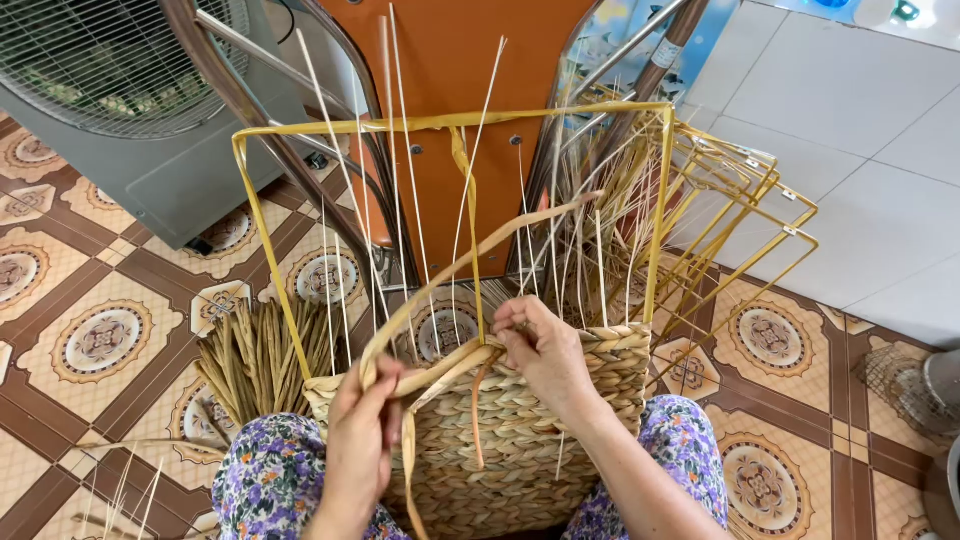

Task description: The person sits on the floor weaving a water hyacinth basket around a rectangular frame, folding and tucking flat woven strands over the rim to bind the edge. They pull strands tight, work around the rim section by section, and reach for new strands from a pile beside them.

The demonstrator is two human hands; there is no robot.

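Both forearms bare, no sleeves in view. Left hand [362, 425] and right hand [545, 355] bare: no gloves, rings or wristbands visible. Legs covered in thin floral-print trousers [262, 475], purple and violet blossoms with small green leaves on a pale ground, same cloth on both knees.

Patterned tile floor [100, 300] bears reed bundle [255, 360], fan [120, 110].

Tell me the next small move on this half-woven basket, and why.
Probably pull the loose strand snug against the basket's woven edge. The left hand pinches its near end, the right hand presses at the rim, and the strand arcs slack above the last finished row.
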